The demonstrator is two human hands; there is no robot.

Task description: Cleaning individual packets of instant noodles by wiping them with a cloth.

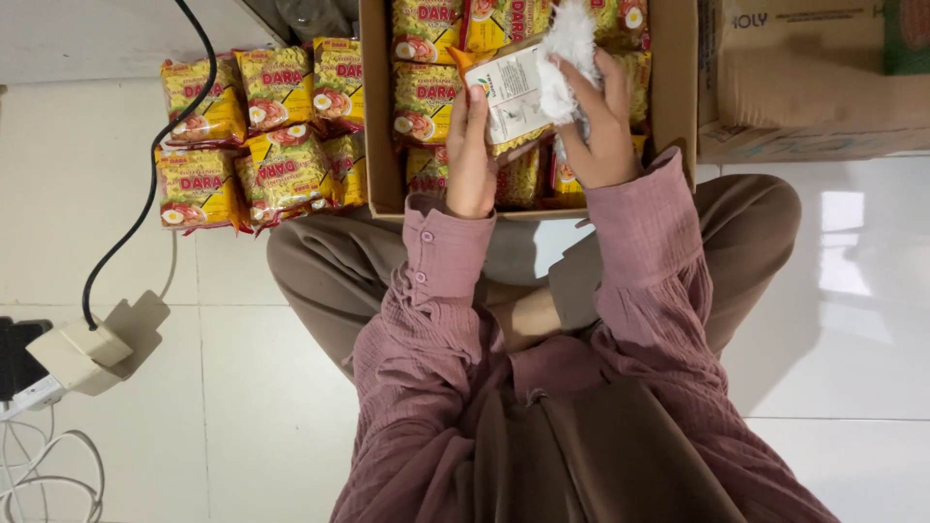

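My left hand [470, 145] grips a flat noodle packet [511, 89] by its edge, with the pale back side turned up. My right hand [601, 121] presses a fluffy white cloth [567, 48] against that packet. Both hands are held over an open cardboard box [380, 145] filled with several yellow and red noodle packets [424, 92]. I sit cross-legged on the floor with the box just beyond my knees.
A pile of the same yellow packets [262, 136] lies on the tiled floor left of the box. A second cardboard box [814, 87] stands at the right. A black cable [145, 203] runs to a white power strip [77, 353] at the left.
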